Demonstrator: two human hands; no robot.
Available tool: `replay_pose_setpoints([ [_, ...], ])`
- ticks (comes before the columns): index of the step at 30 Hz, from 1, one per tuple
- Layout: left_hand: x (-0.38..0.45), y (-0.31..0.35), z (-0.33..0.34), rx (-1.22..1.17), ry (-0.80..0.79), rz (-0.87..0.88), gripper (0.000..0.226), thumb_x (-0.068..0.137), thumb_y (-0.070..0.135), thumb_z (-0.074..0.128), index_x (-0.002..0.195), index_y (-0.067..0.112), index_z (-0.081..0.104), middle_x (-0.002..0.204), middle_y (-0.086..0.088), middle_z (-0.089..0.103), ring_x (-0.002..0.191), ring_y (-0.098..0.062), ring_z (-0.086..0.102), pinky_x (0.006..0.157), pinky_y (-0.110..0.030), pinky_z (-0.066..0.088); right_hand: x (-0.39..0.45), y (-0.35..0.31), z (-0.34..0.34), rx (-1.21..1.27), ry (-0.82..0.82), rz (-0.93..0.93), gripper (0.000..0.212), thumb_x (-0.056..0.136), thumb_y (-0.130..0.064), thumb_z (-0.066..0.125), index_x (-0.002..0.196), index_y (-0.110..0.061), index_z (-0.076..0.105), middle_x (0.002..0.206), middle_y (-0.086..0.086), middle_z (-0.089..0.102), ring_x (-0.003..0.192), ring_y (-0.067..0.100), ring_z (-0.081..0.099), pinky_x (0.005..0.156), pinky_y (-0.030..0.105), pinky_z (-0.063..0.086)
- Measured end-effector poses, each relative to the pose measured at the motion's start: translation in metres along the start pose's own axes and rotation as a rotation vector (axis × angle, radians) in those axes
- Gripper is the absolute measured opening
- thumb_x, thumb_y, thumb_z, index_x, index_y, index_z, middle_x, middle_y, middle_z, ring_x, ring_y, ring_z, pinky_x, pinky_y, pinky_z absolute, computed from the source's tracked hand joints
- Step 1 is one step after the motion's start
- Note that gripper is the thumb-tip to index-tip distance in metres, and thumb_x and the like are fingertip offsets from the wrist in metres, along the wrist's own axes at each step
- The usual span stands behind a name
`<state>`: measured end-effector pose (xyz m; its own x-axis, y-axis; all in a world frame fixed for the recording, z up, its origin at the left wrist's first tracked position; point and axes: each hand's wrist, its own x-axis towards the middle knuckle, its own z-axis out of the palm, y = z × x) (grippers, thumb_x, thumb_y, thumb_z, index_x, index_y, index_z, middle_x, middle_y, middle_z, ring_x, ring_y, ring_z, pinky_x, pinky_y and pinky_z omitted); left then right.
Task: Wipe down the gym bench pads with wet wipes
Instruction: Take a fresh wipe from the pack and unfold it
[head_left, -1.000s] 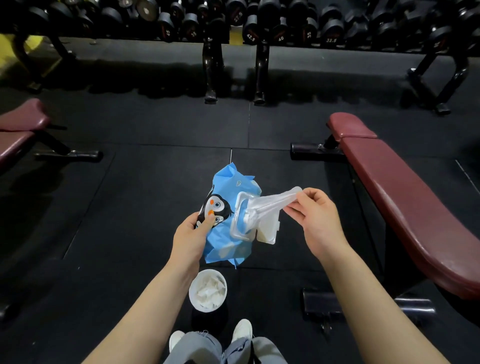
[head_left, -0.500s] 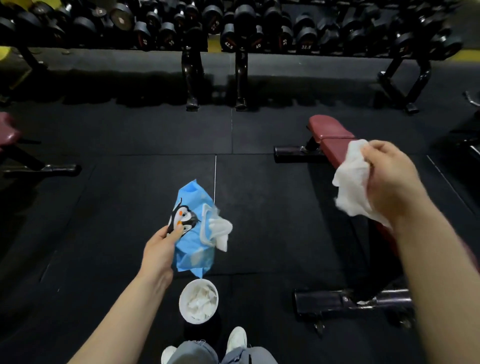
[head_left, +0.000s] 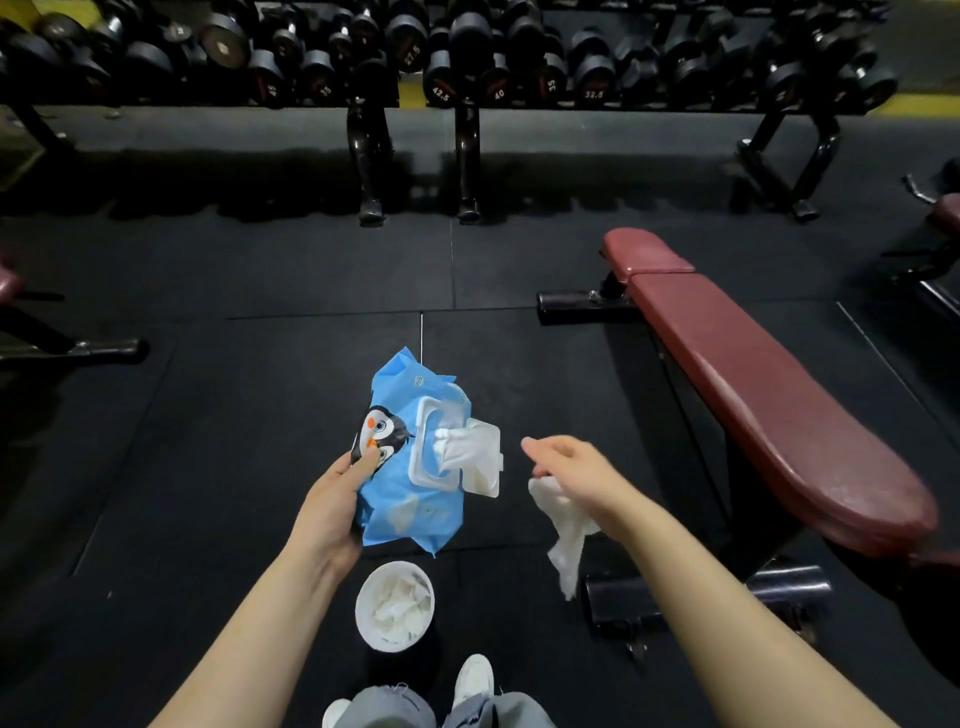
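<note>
My left hand (head_left: 332, 506) grips a blue wet-wipe pack (head_left: 410, 457) with a penguin print. Its white lid stands open and a fresh wipe sticks out of the opening. My right hand (head_left: 571, 470) holds a pulled-out white wipe (head_left: 563, 530), which hangs down below the palm; the forefinger points toward the pack. The maroon bench pad (head_left: 758, 395) runs from the upper middle to the right edge, to the right of both hands and apart from them.
A white cup (head_left: 395, 605) with used wipes stands on the black rubber floor by my shoes. The bench's black foot bars (head_left: 582, 306) lie on the floor. A dumbbell rack (head_left: 467, 62) fills the back. Another bench (head_left: 945, 213) shows at far right.
My right hand pulled a wipe out of the pack, swung it up toward the bench, then came back down beside the pack with the wipe hanging. The pack rose slightly.
</note>
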<state>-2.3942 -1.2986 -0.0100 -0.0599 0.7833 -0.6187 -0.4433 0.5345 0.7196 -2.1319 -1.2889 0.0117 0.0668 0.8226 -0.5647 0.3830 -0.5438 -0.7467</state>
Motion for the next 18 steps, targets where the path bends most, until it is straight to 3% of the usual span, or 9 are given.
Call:
replay_pose_setpoints([
  [2, -0.001, 0.001, -0.001, -0.02, -0.036, -0.024, 0.025, 0.097, 0.025, 0.059, 0.118, 0.014, 0.065, 0.11, -0.008, 0.073, 0.094, -0.026, 0.071, 0.07, -0.038, 0.06, 0.0, 0.0, 0.01, -0.028, -0.128, 0.074, 0.048, 0.087, -0.065, 0.054, 0.11, -0.025, 0.066, 0.103, -0.005, 0.07, 0.096, 0.007, 0.059, 0.08, 0.029, 0.044],
  [4, -0.003, 0.0, -0.003, -0.04, -0.068, -0.05, 0.028, 0.097, 0.027, 0.057, 0.122, 0.014, 0.063, 0.115, -0.01, 0.072, 0.098, -0.028, 0.069, 0.07, -0.04, 0.06, 0.002, 0.002, 0.018, -0.005, -0.195, 0.106, 0.049, 0.086, -0.066, 0.054, 0.103, -0.022, 0.068, 0.094, -0.005, 0.072, 0.091, 0.012, 0.062, 0.087, 0.034, 0.049],
  [6, -0.003, -0.001, -0.006, -0.036, -0.083, -0.068, 0.03, 0.097, 0.028, 0.057, 0.124, 0.014, 0.062, 0.118, -0.01, 0.07, 0.101, -0.029, 0.068, 0.072, -0.041, 0.06, 0.002, 0.003, 0.023, 0.085, -0.207, 0.058, 0.041, 0.089, -0.056, 0.058, 0.089, -0.016, 0.069, 0.084, -0.002, 0.069, 0.081, 0.016, 0.061, 0.083, 0.034, 0.05],
  [8, -0.004, -0.001, -0.008, -0.004, -0.089, -0.076, 0.03, 0.097, 0.027, 0.059, 0.123, 0.013, 0.062, 0.118, -0.011, 0.071, 0.101, -0.029, 0.069, 0.075, -0.041, 0.06, 0.001, 0.001, 0.026, 0.186, -0.235, -0.004, 0.031, 0.089, -0.043, 0.062, 0.095, -0.014, 0.071, 0.091, 0.006, 0.07, 0.079, 0.017, 0.063, 0.078, 0.035, 0.052],
  [10, -0.004, -0.002, -0.01, 0.047, -0.076, -0.075, 0.026, 0.096, 0.025, 0.06, 0.118, 0.011, 0.064, 0.113, -0.012, 0.072, 0.095, -0.027, 0.071, 0.073, -0.038, 0.059, -0.002, -0.004, 0.028, 0.135, -0.239, -0.084, 0.02, 0.085, -0.029, 0.063, 0.097, -0.016, 0.073, 0.095, 0.008, 0.072, 0.077, 0.016, 0.065, 0.075, 0.037, 0.056],
  [14, -0.001, -0.008, -0.014, 0.189, 0.01, -0.068, 0.023, 0.097, 0.026, 0.06, 0.112, 0.009, 0.064, 0.106, -0.01, 0.075, 0.087, -0.024, 0.073, 0.066, -0.034, 0.059, -0.003, -0.015, 0.032, 0.002, -0.153, -0.174, 0.017, 0.087, -0.02, 0.053, 0.089, -0.013, 0.068, 0.074, -0.001, 0.061, 0.068, 0.013, 0.055, 0.064, 0.031, 0.047],
  [18, -0.002, -0.012, -0.014, 0.341, -0.012, -0.107, 0.043, 0.094, 0.056, 0.054, 0.115, 0.021, 0.066, 0.113, -0.004, 0.073, 0.1, -0.025, 0.071, 0.095, -0.049, 0.053, -0.009, -0.024, 0.036, 0.033, -0.159, -0.234, 0.022, 0.093, -0.021, 0.05, 0.095, -0.002, 0.061, 0.075, -0.002, 0.053, 0.07, 0.012, 0.047, 0.068, 0.03, 0.041],
])
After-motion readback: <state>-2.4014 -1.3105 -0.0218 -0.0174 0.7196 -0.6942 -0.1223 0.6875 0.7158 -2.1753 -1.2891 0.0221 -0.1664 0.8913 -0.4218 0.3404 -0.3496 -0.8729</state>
